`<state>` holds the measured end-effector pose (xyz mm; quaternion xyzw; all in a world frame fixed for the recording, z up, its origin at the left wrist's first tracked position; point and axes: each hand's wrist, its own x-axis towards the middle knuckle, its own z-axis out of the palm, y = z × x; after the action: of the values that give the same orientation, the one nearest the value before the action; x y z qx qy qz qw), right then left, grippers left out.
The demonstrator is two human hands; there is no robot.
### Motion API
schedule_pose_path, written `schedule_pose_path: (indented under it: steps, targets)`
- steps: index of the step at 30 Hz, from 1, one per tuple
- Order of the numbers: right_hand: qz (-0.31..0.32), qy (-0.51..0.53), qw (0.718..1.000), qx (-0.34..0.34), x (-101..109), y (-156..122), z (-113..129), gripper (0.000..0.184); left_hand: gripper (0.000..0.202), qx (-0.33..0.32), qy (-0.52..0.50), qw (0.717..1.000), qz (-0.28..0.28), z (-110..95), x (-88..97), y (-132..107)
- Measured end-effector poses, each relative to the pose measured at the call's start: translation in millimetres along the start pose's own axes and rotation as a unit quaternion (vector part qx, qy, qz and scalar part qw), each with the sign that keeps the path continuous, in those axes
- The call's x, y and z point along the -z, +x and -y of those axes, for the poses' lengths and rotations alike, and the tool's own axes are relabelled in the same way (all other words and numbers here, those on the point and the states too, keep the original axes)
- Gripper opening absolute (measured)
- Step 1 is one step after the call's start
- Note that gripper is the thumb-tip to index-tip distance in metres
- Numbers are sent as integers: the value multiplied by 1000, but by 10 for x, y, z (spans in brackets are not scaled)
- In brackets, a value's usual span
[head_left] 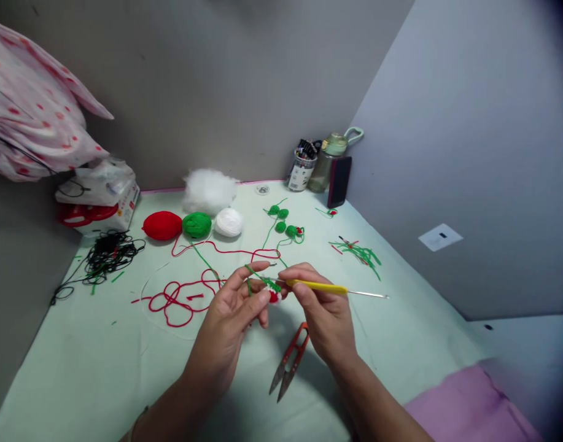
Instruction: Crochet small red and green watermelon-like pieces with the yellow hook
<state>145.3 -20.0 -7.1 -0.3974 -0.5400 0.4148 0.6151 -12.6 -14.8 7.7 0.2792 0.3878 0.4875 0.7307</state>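
1. The snips [285, 361] lie on the tabletop [101, 380]; their blades point toward the person.
2. The crochet piece [274, 295], green, red and white, is just beyond the snips and slightly left, held up between the 2 hands.
3. The left hand [230, 310], beyond the snips to the left, pinches the piece under its thumb; its index finger is raised, with green yarn looped by it.
4. The right hand [325, 313], beyond the snips to the right, has its fingers closed on the yellow handle of a hook [325, 287]; the hook's left end reaches the piece.
5. Farther left beyond the snips lie loops of red yarn [182, 285]; behind them sit 3 yarn balls: red [162, 226], green [197, 225], white [228, 222].
6. Well beyond the snips lie 4 small green balls [280, 227]; green scraps [357, 250] lie farther right.
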Motion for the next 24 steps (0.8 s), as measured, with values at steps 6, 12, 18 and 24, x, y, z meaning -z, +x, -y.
schedule_pose_path:
  steps: [6, 12, 18, 24]
  targets:
    - [1, 7, 1000, -8, -20, 0, -47, 15, 38, -13, 37, 999, 19, 69, 38, 17]
    - [-18, 121, 984, -128, 31, -27, -158, 15, 40, -2, 41, 999, 11, 62, 43, 40]
    - [-27, 122, 987, -98, 53, -3, -154, 13, 42, -16, 48, 999, -4, 50, 18, 24]
    - [-8, 61, 994, -89, 41, 4, -112, 5, 42, -30, 52, 998, -13, 71, -7, 17]
